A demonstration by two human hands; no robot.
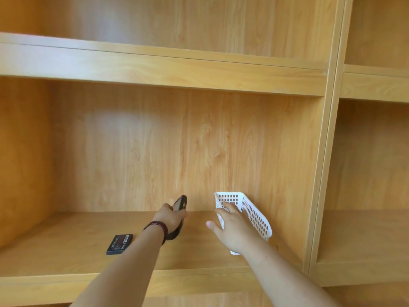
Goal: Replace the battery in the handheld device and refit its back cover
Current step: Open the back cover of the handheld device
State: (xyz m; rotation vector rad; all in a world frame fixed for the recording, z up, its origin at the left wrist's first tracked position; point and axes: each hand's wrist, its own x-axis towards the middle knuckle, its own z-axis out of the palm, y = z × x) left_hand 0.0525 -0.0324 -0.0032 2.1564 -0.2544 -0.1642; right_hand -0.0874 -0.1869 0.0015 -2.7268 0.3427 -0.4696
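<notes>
My left hand (169,216) grips a dark handheld device (180,203), held upright above the wooden shelf (77,251); a dark strap hangs below the wrist. A flat black battery (119,244) lies on the shelf to the left of that arm. My right hand (232,229) rests against a white perforated plastic basket (254,216) at the right end of the shelf, fingers spread over its near wall. What the basket holds is hidden. No back cover is visible.
The shelf compartment has a wooden back panel (177,151), a side wall (309,173) just right of the basket, and another shelf board (155,67) overhead. More compartments (365,196) lie to the right.
</notes>
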